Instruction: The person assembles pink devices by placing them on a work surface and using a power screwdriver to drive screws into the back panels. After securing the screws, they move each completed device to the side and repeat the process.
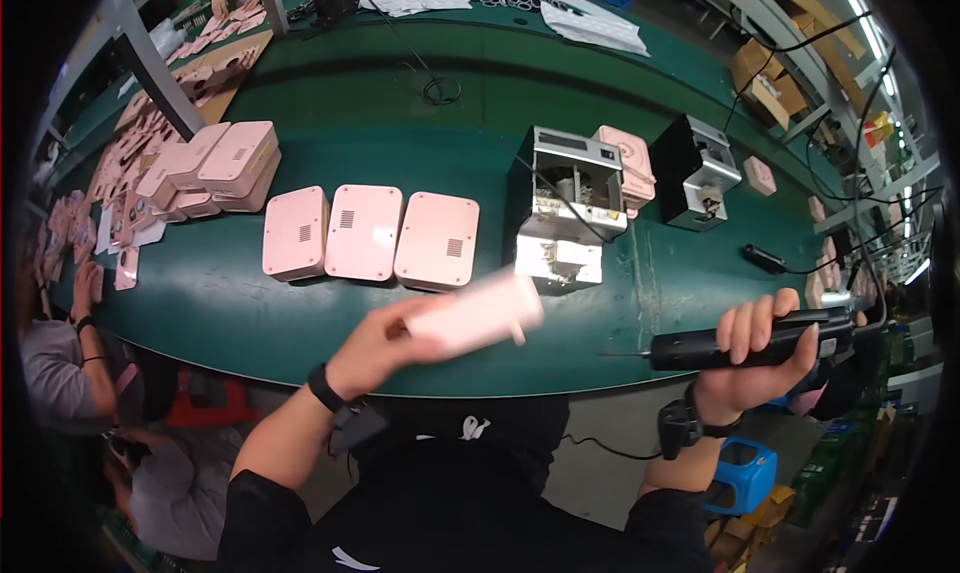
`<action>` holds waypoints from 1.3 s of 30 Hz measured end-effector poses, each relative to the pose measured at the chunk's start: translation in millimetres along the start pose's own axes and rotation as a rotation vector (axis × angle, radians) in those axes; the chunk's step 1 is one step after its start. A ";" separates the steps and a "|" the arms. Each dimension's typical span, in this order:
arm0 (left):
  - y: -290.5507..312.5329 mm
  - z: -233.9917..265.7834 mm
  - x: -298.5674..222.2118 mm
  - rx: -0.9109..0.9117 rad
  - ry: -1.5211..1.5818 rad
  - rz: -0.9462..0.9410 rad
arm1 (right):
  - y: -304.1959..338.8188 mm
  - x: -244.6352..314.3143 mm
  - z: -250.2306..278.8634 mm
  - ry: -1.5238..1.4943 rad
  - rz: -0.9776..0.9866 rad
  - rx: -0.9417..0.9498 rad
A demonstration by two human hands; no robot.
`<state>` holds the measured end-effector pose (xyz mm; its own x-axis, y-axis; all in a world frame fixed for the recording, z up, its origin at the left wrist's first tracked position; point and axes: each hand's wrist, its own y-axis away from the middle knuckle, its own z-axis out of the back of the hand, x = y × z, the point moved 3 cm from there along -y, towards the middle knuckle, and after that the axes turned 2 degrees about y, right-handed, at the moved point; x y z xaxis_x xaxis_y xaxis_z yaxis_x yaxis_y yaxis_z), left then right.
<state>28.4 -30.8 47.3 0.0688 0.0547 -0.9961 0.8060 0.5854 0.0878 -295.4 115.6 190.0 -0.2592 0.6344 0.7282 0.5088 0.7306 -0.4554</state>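
My left hand (378, 345) grips a pink plastic box (478, 318) by its left end, tilted above the front edge of the green table. The box is smeared by motion, and a small nub sticks out on its lower side. In my right hand (760, 348) is a black electric screwdriver (700, 350), held level with its thin bit pointing left toward the box. Box and bit are apart. Just beyond my left hand stand three pink boxes in a row, the nearest one (437, 241) with a vent grille and corner screw holes. A silver-black screw feeder (568, 198) stands behind the held box.
Stacked pink boxes (235, 158) stand at the left, beside many loose pink parts (130, 163). A second feeder (700, 173) and another pink box (625, 163) are at the right. A black tool (765, 259) lies there with its cable. Co-workers (70, 373) sit at the left.
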 end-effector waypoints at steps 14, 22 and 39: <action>-160.9 178.0 7.0 -0.380 1.060 0.099 | 40.0 -31.5 24.5 0.226 -0.128 -0.282; -123.6 82.6 -17.3 -0.293 -0.554 -0.156 | 54.7 -85.7 -8.7 0.130 -0.108 -0.018; -28.9 -3.0 -21.5 0.315 -1.178 -0.315 | -7.7 -81.7 -54.1 0.155 0.388 0.113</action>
<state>1.9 -46.5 66.2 0.1992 -0.9005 -0.3865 0.9766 0.2149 0.0028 -233.7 44.5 161.7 0.0640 0.8288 0.5559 0.4487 0.4737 -0.7578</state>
